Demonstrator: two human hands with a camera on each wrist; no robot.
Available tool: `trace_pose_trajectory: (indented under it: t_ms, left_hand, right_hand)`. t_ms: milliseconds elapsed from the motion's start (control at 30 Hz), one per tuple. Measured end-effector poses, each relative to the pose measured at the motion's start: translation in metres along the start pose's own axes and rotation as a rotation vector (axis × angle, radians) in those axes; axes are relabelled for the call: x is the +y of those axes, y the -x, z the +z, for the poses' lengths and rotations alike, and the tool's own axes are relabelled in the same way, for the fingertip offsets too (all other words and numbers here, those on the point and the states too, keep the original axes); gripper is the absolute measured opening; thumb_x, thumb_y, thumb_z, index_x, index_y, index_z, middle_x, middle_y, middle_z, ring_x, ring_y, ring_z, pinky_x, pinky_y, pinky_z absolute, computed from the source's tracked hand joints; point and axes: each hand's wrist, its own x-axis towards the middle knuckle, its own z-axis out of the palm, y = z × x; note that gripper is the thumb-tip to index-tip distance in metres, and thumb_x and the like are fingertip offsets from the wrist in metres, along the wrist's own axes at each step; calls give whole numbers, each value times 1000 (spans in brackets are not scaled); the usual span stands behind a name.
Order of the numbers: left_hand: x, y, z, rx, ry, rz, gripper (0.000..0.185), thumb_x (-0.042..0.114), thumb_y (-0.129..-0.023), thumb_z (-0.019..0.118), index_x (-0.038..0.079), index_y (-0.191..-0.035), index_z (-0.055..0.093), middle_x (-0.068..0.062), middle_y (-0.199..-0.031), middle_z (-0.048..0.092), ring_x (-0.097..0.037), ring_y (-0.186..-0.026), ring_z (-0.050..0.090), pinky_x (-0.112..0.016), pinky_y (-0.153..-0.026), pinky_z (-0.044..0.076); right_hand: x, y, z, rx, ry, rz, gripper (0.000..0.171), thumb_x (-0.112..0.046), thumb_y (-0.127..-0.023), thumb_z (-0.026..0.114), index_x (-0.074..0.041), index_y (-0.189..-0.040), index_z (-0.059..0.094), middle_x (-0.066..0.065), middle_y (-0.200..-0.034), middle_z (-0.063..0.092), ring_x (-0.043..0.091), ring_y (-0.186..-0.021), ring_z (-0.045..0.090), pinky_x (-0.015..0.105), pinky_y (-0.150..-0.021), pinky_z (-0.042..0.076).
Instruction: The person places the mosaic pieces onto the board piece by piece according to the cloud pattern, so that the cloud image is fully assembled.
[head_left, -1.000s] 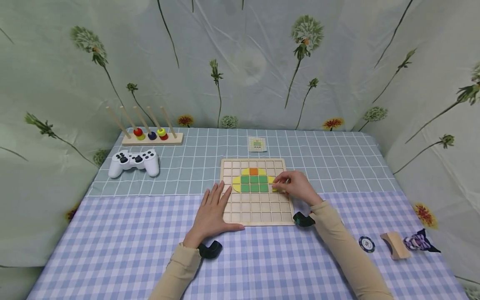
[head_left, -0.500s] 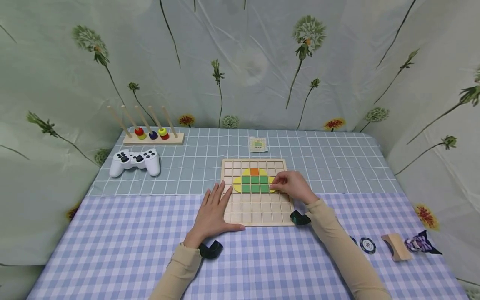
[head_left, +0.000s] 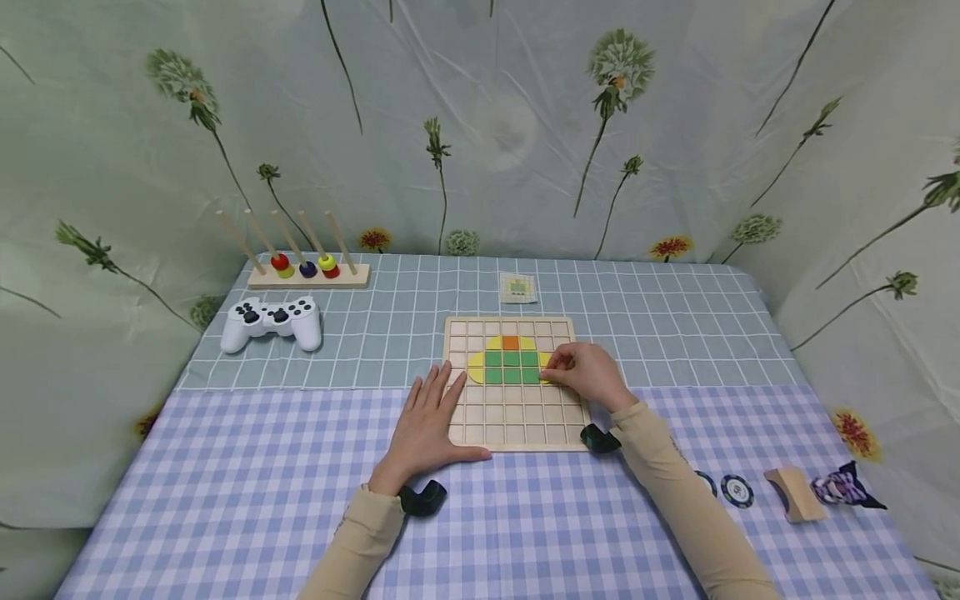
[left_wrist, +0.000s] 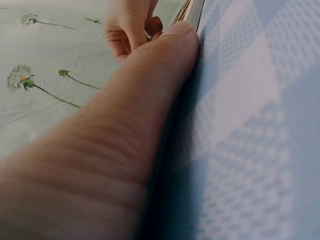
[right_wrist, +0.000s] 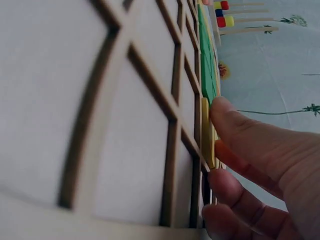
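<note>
While pinching a small yellow wooden tile (right_wrist: 206, 131) at the right end of the coloured pattern, holds the right hand (head_left: 588, 375) over the right side of the square wooden grid board (head_left: 514, 425). Shows thumb and fingers (right_wrist: 235, 125) closed on the tile's edge in the right wrist view, tile seated against the green square tiles (head_left: 511, 367). Compared with a second ago, has crept slightly toward the pattern and settled lower on the board; suggests a piece now nearly bedded in its cell rather than being carried. Keeps the left hand (head_left: 427, 425) flat at the board's left front corner, fingers spread, thumb along the front edge, steadying it, unmoved throughout.

Beyond the board, a small pattern card (head_left: 517, 287). Far left of the board on the desk (head_left: 225, 500), a white game controller (head_left: 272, 323) and a wooden peg rack with coloured beads (head_left: 307, 267). Right of the board near the desk's edge, two poker chips (head_left: 735, 490), a curved wooden block (head_left: 795, 493) and a purple patterned cloth piece (head_left: 843, 486).
</note>
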Motion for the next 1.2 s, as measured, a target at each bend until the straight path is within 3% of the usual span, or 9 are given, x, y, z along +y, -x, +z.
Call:
trace_pose_trajectory:
  t_ms: [333, 467, 600, 900, 1067, 1200]
  left_hand:
    - [1, -1, 0, -5, -3, -3, 121, 81, -62, 62, 12, -152, 21, -13, -157, 11, -29, -143, 6, -43, -114, 2]
    - [1, -1, 0, -4, 3, 0, 120, 81, -63, 61, 12, -153, 21, -13, -157, 11, -29, -143, 6, -43, -114, 1]
    - [1, 0, 0, 9, 8, 12, 120, 82, -63, 59, 11, -152, 22, -14, -157, 12, -31, -143, 7, -45, -114, 3]
    - [-1, 2, -1, 26, 4, 12, 120, 81, -63, 61, 11, -152, 23, -15, -156, 13, -31, -142, 8, -46, -114, 5]
    - [-1, 2, -1, 4, 1, -6, 120, 82, -63, 60, 12, -153, 21, -14, -157, 11, -30, -143, 5, -45, -114, 3]
    - [0, 1, 0, 14, 2, 8, 119, 81, -63, 60, 11, -152, 23, -15, -156, 13, -31, -142, 8, -47, -114, 6]
  right_hand:
    - [-5, 5, -3, 11, -46, 68, 17, -25, -78, 79, -12, -76, 69, -5, -65, 57, 13, -59, 49, 29, -54, 38]
    - [1, 11, -13, 74, -50, 81, 15, -24, -81, 77, -11, -80, 70, -4, -68, 60, 13, -59, 50, 29, -52, 39]
    - [16, 20, -29, 131, 20, 101, 16, -24, -82, 76, -9, -83, 71, -3, -70, 61, 14, -60, 51, 29, -52, 39]
    - [37, 39, -50, 80, 95, 264, 19, -24, -81, 74, -7, -87, 72, 1, -72, 61, 19, -64, 51, 29, -53, 38]
    - [41, 42, -44, 46, 92, 269, 22, -28, -80, 76, -8, -90, 72, -1, -73, 58, 17, -64, 50, 29, -54, 38]
    - [44, 43, -38, 68, 71, 231, 19, -21, -79, 77, -8, -89, 67, -2, -73, 58, 17, -65, 50, 30, -57, 38]
